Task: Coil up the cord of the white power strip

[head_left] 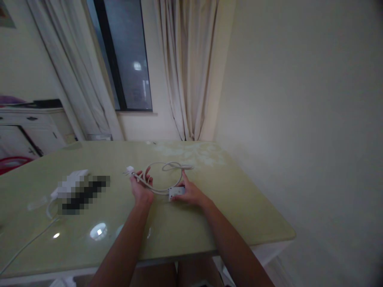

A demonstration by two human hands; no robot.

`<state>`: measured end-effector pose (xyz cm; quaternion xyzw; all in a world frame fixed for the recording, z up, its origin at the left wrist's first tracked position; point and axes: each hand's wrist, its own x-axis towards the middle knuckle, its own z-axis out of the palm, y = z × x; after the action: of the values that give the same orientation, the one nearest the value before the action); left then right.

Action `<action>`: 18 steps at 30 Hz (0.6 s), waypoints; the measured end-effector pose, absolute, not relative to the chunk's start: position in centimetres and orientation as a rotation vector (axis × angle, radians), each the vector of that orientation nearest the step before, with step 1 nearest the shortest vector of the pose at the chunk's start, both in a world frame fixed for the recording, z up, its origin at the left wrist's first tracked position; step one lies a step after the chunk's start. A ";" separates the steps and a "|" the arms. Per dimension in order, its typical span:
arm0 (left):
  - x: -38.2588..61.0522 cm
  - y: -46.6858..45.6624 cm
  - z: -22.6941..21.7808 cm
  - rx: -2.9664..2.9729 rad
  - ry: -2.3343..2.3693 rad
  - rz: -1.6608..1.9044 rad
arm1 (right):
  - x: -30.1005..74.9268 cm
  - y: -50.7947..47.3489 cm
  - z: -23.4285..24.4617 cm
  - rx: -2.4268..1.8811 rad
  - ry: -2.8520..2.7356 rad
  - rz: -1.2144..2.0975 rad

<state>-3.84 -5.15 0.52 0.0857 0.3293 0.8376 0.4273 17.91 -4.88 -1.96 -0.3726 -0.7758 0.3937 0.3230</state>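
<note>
Forearms [128, 235] cross the table [254, 211] to a cord [160, 192], blurred white object [72, 183] leftward.

From my head, one wide view faces forward and down across the surface [254, 215] toward the window [128, 48], my left grip [143, 192] and right grip [193, 193] at middle distance, the wall [305, 103] filling the right side.

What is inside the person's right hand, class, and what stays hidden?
The right hand holds a white block; its left part shows, with a pale cord reaching it. The part within the grip is covered and cannot be seen.
</note>
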 end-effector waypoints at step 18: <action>-2.4 -5.7 -0.2 0.869 1.208 2.021 | 17.5 -4.8 -1.6 -1.085 -1.934 0.743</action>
<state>-2.44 -5.73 -0.20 0.3292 0.4574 0.7655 0.3104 17.51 -4.83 -1.61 -0.4270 -0.7613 0.2923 0.3906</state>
